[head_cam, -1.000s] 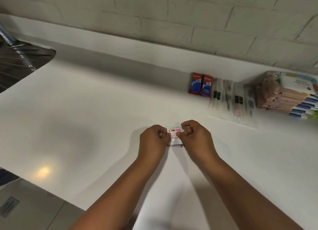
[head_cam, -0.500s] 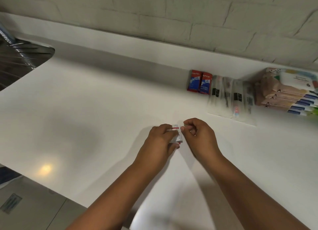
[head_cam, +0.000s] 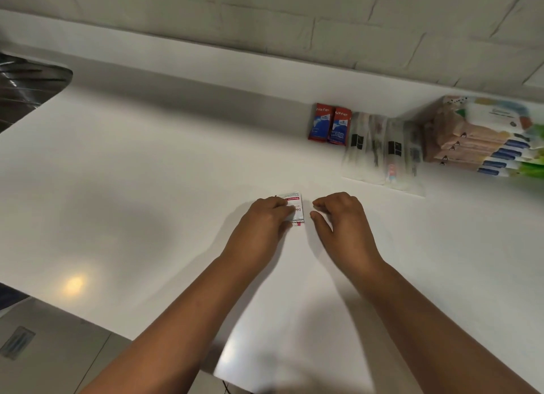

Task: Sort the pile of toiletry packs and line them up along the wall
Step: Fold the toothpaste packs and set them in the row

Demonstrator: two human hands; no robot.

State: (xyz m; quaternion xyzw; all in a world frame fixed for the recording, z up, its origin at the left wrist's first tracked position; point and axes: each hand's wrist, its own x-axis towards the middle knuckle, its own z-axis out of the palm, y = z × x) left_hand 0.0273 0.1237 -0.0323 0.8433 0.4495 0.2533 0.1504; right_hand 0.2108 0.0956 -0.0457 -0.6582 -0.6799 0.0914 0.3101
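- At centre frame, our left hand (head_cam: 266, 221) pinches a small white sachet with red print (head_cam: 294, 208) on the white countertop (head_cam: 147, 172).
- Just right of it, our right hand (head_cam: 341, 217) hovers apart, fingers loosely curled, holding nothing.
- At upper right, along the grey brick wall (head_cam: 265, 16): two red-and-blue toothpaste sachets (head_cam: 329, 124), clear plastic packs (head_cam: 382, 152), stacked tissue packs (head_cam: 485, 140).

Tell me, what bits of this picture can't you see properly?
- Small white sachet: head view, left hand covers part of it; its print is too small to read.
- Clear packs by the wall: motion blur hides what is inside them.
- Stack of wipes packs: cut off by the right edge and blurred.
- Right hand: holds nothing.
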